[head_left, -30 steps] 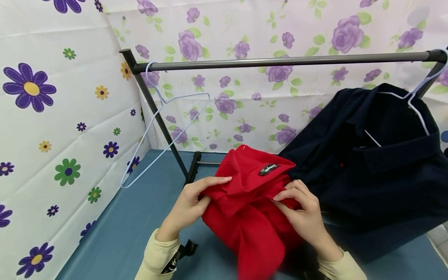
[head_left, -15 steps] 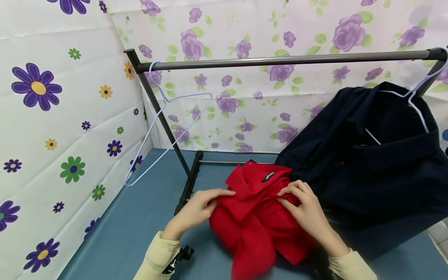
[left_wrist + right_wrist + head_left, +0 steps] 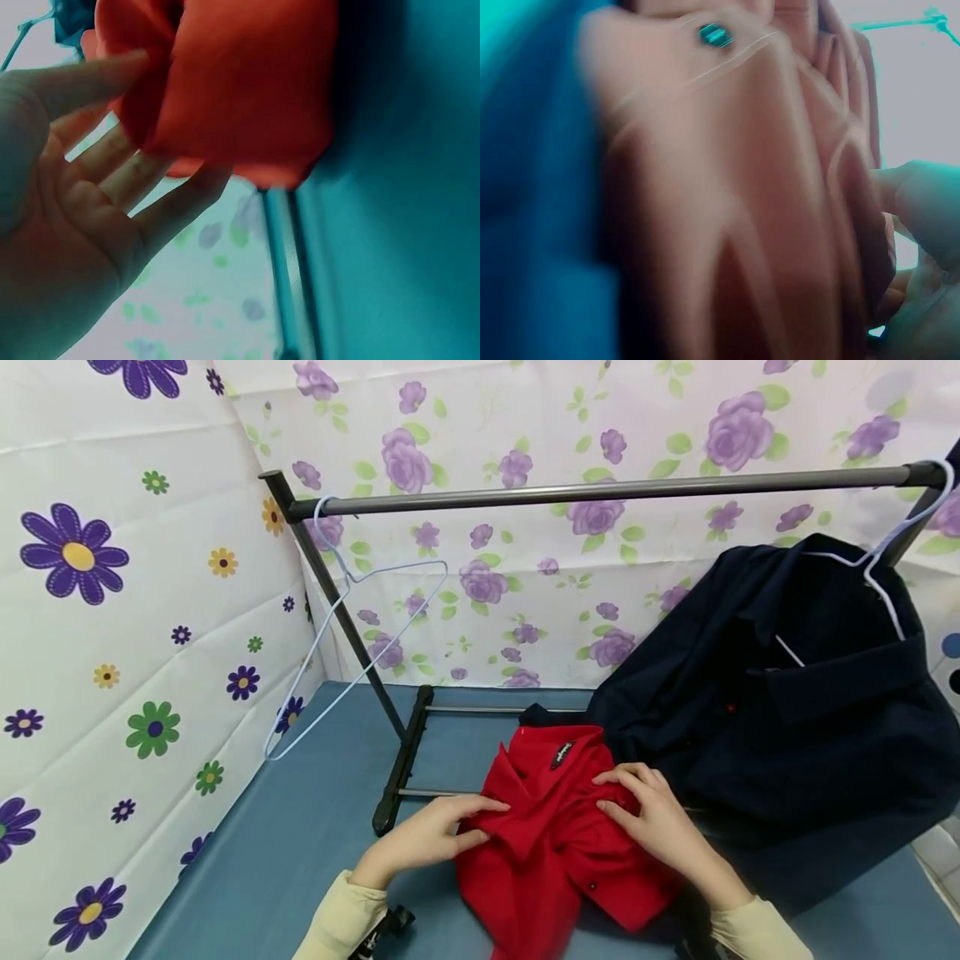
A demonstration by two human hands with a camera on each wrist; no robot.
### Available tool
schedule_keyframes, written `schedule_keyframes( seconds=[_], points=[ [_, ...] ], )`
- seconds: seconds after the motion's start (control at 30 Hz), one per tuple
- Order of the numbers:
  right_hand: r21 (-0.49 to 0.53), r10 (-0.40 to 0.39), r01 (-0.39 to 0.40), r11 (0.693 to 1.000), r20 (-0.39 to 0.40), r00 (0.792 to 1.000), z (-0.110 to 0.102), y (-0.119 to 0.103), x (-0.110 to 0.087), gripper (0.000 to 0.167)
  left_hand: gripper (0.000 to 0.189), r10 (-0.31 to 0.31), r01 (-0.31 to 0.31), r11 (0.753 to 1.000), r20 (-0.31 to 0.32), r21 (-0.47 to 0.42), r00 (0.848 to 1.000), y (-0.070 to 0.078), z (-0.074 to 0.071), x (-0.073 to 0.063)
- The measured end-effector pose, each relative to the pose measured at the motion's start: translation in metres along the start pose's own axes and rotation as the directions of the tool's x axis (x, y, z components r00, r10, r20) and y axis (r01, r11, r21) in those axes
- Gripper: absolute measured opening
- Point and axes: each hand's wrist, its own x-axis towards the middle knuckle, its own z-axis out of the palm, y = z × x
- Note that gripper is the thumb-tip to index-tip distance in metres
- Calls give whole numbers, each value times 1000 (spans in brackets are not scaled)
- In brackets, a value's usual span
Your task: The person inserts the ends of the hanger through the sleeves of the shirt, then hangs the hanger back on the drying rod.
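A crumpled red shirt [image 3: 536,852] with a small black label and a dark button lies on the blue surface, in front of the dark navy shirt. At its left side is my left hand [image 3: 416,843], fingers fairly straight and thumb spread away from them. In the left wrist view this hand [image 3: 82,202] has its fingertips against the red cloth [image 3: 247,82]. On the shirt's right side my right hand [image 3: 663,818] touches the folds, thumb and fingers apart. The right wrist view has the cloth [image 3: 780,150] blurred and that hand [image 3: 930,247] partly cut off.
A dark metal rack bar [image 3: 600,492] crosses above. An unloaded light-blue hanger [image 3: 330,618] hangs at its left end. A navy shirt [image 3: 795,752] hangs from another hanger [image 3: 885,552] at the right. The rack's foot [image 3: 401,768] stands left of the red shirt.
The red shirt has come down and settled lower on the surface, its label turning more upright. Both hands have moved lower with it, and their thumbs and fingers have spread from their earlier pinch.
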Motion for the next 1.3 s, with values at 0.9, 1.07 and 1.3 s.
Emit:
schedule_keyframes(
  seconds=[0.9,1.07,1.3],
  points=[
    [88,-364,364,927,-19,931,40,-108,21,49,54,-188,179,982,-193,-63,963,-63,-34,46],
    [5,-365,366,931,90,927,54,-109,28,62,58,-173,162,983,-150,-87,973,-73,-23,67],
    [-85,-298,331,940,269,916,69,-100,27,68,49,-167,152,973,-74,-176,983,-79,-15,92]
  ],
)
